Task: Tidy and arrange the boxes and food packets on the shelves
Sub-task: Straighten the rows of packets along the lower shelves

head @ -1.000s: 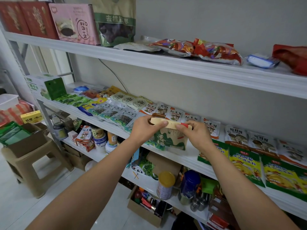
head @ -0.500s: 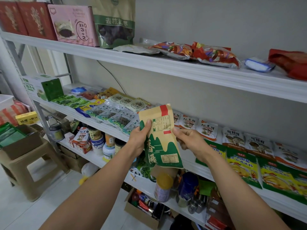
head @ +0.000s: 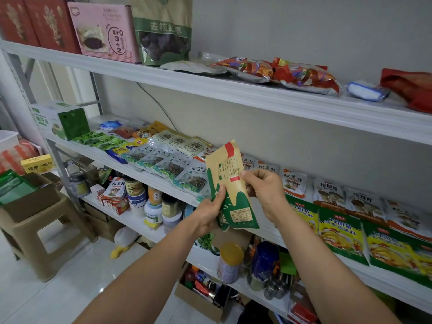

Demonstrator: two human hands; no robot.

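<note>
Middle shelf bearing packet rows | tan-green packet held upright before it | left hand grips lower edge, right hand pinches side | best laid flat, aligned with neighbours.

I get soft, even, fairly bright indoor light, with only a faint shadow under the top shelf. The floor carries a pale sheen. My wide lens bows the shelf edges, and the packets at far right look slightly smeared.
</note>
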